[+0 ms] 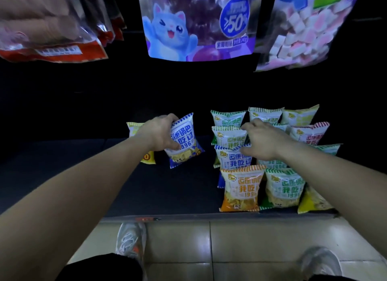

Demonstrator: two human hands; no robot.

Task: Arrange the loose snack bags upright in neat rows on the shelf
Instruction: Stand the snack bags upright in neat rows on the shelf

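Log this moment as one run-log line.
left hand: grips tilted blue-striped white plastic snack bag | right hand: touches upright green-striped white snack bags in rows | black shelf: rows at right side

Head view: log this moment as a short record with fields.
left hand: grips a tilted blue bag
right hand: on the standing bags; grip unclear
rows: upright at the right of the shelf, orange bag in front
loose: yellow bag partly hidden behind the left hand
above: cat bag hanging
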